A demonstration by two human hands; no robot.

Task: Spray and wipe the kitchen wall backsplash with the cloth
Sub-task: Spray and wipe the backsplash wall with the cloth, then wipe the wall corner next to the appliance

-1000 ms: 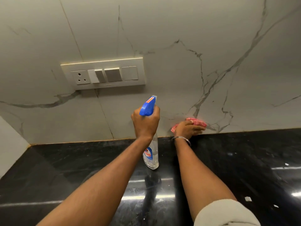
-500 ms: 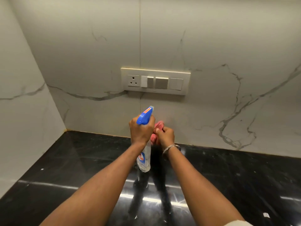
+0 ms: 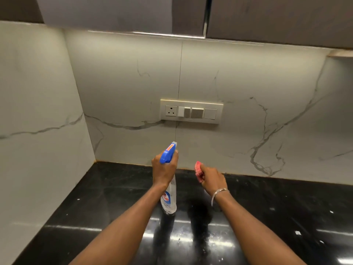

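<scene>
The backsplash [image 3: 129,88] is pale marble with grey veins, meeting a side wall at the left corner. My left hand [image 3: 164,169] grips a clear spray bottle [image 3: 169,199] with a blue trigger head, its nozzle aimed at the wall below the switch plate. My right hand [image 3: 212,178] is closed around a bunched red cloth [image 3: 198,170], held off the wall above the counter's back edge. A metal bangle circles my right wrist.
A switch plate with a socket [image 3: 191,111] is set into the backsplash above my hands. The glossy black countertop [image 3: 114,197] runs below, with small white specks. Dark upper cabinets [image 3: 267,18] hang overhead.
My right hand has pulled the cloth off the wall and moved apart from the left hand. The view has backed away and tilted up, so the cabinets now show.
</scene>
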